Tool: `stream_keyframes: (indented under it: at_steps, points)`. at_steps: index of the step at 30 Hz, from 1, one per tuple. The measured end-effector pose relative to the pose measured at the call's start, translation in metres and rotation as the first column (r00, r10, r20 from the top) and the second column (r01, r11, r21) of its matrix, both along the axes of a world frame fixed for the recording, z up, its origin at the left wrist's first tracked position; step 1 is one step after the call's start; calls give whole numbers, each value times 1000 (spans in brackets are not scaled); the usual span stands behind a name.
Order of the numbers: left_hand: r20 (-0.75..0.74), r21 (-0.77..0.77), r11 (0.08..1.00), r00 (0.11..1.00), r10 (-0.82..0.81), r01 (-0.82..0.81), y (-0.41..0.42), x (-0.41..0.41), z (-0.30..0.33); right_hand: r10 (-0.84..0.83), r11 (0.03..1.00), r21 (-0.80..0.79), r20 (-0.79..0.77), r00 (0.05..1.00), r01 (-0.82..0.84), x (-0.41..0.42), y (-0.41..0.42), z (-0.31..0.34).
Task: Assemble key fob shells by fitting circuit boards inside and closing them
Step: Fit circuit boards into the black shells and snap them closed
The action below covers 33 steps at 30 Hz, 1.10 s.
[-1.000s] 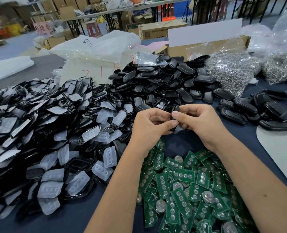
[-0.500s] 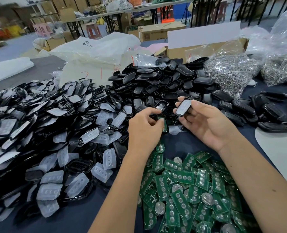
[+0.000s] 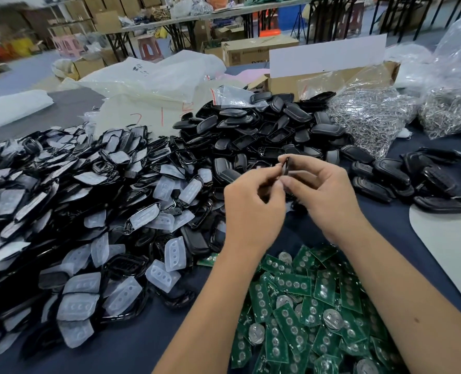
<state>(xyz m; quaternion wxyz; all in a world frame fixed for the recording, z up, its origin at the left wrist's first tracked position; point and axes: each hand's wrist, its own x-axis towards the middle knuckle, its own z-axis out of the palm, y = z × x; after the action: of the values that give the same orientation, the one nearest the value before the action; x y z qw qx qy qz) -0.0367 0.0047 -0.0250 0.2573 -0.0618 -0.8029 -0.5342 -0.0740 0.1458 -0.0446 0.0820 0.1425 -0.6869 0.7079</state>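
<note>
Both hands meet above the table's middle around one black key fob shell (image 3: 285,166), seen edge-on. My left hand (image 3: 252,209) pinches its near edge with thumb and fingertips. My right hand (image 3: 322,194) grips it from the right, fingers curled round it. Whether a board sits inside the shell is hidden. A heap of green circuit boards (image 3: 305,306) with coin cells lies just below my wrists. A pile of black shell halves (image 3: 264,128) sits behind the hands.
A wide heap of black frames with translucent button pads (image 3: 83,220) fills the left. Closed black fobs (image 3: 385,176) lie at right, beside a white mat (image 3: 450,244). Bags of metal rings (image 3: 369,117) and a cardboard box (image 3: 318,79) stand behind.
The hands were joined on a fob, then apart with the right holding a shell with a pale pad and the left a green board. Now they are together again on one shell.
</note>
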Motion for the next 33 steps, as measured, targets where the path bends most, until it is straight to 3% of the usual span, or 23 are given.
stream_keyframes:
  at_steps: [2,5,10,14,16,18,20,22,23,25,27,30,33]
  points:
    - [42,-2,1000,999,5,-5,6,3,-1,-30,991,127,-96,995,42,1,-2,-1]
    - [153,128,990,985,-79,60,4,3,1,-90,963,234,-179,980,131,1,-2,-3]
    - [211,360,925,955,-209,123,-3,3,7,-108,933,305,-270,957,191,4,-6,-1]
    - [222,425,892,937,-268,155,-7,1,7,-118,937,290,-260,958,194,2,-5,-1]
    - [212,497,852,929,-303,164,-11,0,7,-125,965,206,-190,974,164,1,-3,-2]
    - [182,598,780,917,-356,184,-15,-1,10,-93,996,-13,-61,994,92,0,-3,-1]
    - [150,695,698,915,-374,171,-20,-4,12,-25,963,-268,56,998,39,1,-3,2]
    - [180,705,704,939,-293,85,-27,-6,13,39,905,-425,115,993,13,0,-1,4]
    - [239,628,778,953,-188,-4,-31,-8,11,71,881,-472,129,989,-1,0,-1,6]
    - [349,253,941,928,126,-223,-40,-10,5,123,848,-530,147,981,-27,0,1,8]
    - [346,-130,947,881,322,-295,-47,-10,1,170,828,-559,166,971,-49,0,2,9]
    - [360,-453,880,874,328,-143,-41,-9,-5,232,823,-560,186,955,-91,1,4,9]
    - [358,-489,867,884,300,-96,-35,-10,-6,294,816,-561,195,936,-140,1,6,10]
